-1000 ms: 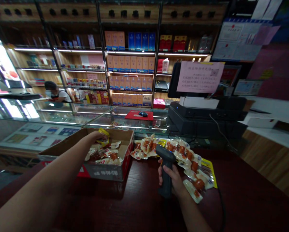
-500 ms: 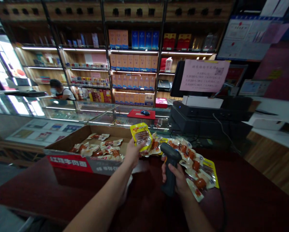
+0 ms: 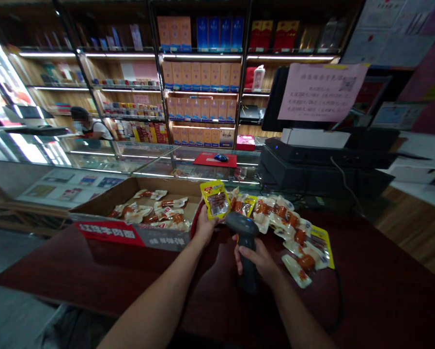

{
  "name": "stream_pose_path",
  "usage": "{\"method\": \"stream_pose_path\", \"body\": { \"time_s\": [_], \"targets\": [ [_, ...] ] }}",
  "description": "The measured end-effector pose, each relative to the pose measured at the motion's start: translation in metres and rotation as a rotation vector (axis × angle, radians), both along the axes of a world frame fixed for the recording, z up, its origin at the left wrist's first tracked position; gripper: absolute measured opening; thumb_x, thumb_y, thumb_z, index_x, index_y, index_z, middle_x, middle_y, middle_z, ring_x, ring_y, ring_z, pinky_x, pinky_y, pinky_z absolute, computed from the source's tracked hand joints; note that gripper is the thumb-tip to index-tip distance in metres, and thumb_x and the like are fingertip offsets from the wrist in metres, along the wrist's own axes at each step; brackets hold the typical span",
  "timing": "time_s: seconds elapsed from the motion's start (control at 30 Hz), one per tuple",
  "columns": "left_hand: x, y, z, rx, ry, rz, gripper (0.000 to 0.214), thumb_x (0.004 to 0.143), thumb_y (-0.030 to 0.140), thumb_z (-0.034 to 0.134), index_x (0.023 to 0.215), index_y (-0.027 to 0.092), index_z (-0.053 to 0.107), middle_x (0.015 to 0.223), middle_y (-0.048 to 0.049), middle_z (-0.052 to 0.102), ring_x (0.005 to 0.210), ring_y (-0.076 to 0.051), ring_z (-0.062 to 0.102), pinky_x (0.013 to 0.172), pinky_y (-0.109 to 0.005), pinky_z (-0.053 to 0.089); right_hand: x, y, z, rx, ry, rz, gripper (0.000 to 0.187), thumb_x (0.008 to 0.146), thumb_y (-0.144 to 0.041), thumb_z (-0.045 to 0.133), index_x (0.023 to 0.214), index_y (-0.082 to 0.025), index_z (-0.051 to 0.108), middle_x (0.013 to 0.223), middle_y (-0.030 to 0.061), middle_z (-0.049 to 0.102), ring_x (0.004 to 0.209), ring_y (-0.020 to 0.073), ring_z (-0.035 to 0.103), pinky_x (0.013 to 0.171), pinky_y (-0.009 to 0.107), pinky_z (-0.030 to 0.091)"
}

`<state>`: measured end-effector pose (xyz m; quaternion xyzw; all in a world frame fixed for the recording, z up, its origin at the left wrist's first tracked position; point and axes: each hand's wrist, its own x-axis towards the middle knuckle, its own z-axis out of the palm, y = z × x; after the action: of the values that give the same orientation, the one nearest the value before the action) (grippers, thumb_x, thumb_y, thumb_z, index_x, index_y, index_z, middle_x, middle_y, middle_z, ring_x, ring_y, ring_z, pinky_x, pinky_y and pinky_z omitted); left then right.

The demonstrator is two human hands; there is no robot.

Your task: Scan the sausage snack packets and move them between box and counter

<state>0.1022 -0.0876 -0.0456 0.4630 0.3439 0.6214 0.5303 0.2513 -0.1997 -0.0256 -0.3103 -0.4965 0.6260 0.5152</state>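
Note:
My left hand point(image 3: 205, 226) grips a yellow-edged snack packet point(image 3: 215, 199) by its lower edge, its clear window showing brown food. My right hand point(image 3: 256, 257) is wrapped round the handle of a dark barcode scanner point(image 3: 243, 225), whose head is just below and right of the packet. To the left, a cardboard box point(image 3: 110, 231) holds several vacuum-packed sausages point(image 3: 170, 203). More packed sausages point(image 3: 300, 236) lie in a curved heap on the table to the right, together with another yellow packet point(image 3: 322, 245).
The dark red table point(image 3: 137, 276) meets a glass display counter point(image 3: 145, 160), where a mouse point(image 3: 221, 157) lies on a red mat point(image 3: 203, 159). At right stand a monitor with a pink notice point(image 3: 322, 92) and a black cash drawer point(image 3: 312, 169). A person point(image 3: 90, 128) is behind the counter at left.
The scanner has moved slightly left, closer to the packet. The packet has turned more upright in my left hand. The camera view has tilted down a little.

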Motion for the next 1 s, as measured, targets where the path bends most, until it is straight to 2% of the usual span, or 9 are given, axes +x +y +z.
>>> {"method": "stream_pose_path", "body": {
  "time_s": [0.3,0.53,0.77,1.0],
  "targets": [
    [-0.0005,0.0022,-0.0048,0.028,-0.102,-0.003,0.063,0.056,0.007,0.062,0.116,0.019,0.045,0.12,-0.0088,0.057,0.099,-0.022,0.06,0.075,-0.03,0.053,-0.0006,0.0016,-0.0038,0.007,-0.018,0.006,0.036,0.071,-0.04,0.068,0.093,-0.016,0.052,0.058,-0.0029,0.06,0.038,0.0113,0.056,0.037,0.022,0.045],
    [-0.0005,0.0042,-0.0035,0.097,0.003,0.05,0.059,0.053,0.008,0.07,0.109,0.015,0.051,0.105,-0.0101,0.064,0.092,-0.021,0.062,0.085,-0.035,0.049,-0.0009,-0.0009,-0.0022,0.016,-0.043,0.016,0.032,0.073,-0.039,0.066,0.089,-0.016,0.051,0.058,-0.003,0.06,0.039,0.0111,0.057,0.037,0.021,0.046],
    [-0.0003,0.0014,-0.0033,0.01,-0.106,-0.003,0.062,0.054,0.008,0.062,0.113,0.019,0.047,0.114,-0.008,0.06,0.095,-0.022,0.061,0.072,-0.03,0.053,-0.0006,0.0,-0.0042,-0.002,-0.026,-0.005,0.036,0.071,-0.04,0.068,0.092,-0.015,0.052,0.057,-0.0026,0.061,0.038,0.0112,0.057,0.036,0.021,0.045],
    [-0.0005,-0.0045,0.0035,-0.016,-0.168,-0.039,0.058,0.055,0.015,0.069,0.109,0.018,0.047,0.112,-0.0094,0.059,0.091,-0.022,0.062,0.069,-0.031,0.053,0.0027,0.0029,-0.0065,0.005,0.03,-0.043,0.04,0.072,-0.039,0.068,0.099,-0.013,0.055,0.058,-0.0017,0.061,0.038,0.011,0.056,0.037,0.022,0.046]
  ]
}}
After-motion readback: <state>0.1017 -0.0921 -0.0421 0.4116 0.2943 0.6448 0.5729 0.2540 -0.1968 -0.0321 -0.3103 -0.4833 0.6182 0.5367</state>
